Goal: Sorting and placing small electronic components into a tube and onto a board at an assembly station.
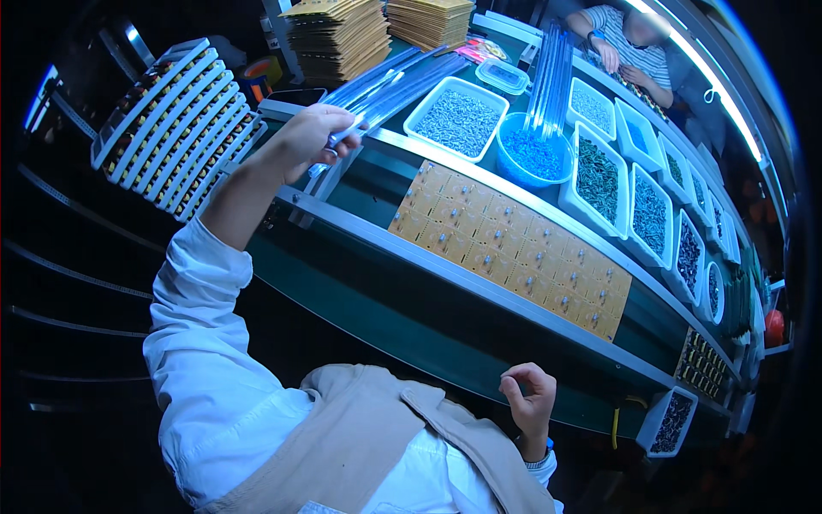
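Note:
My left hand reaches out to the far left, its fingers closed round a clear plastic tube. More long clear tubes lie in a bundle just beyond it. Low in front of my body, my right hand has its fingers curled in toward the thumb; whatever they may hold is hidden. Between the hands, a tan circuit board panel with small parts in rows rests along the metal rails of the bench. No hand touches the panel.
White bins of small parts and a blue round tub line the back. Stacks of tan boards stand at the far left, near a white rack of boards. Across the bench a person works. A second board lies right.

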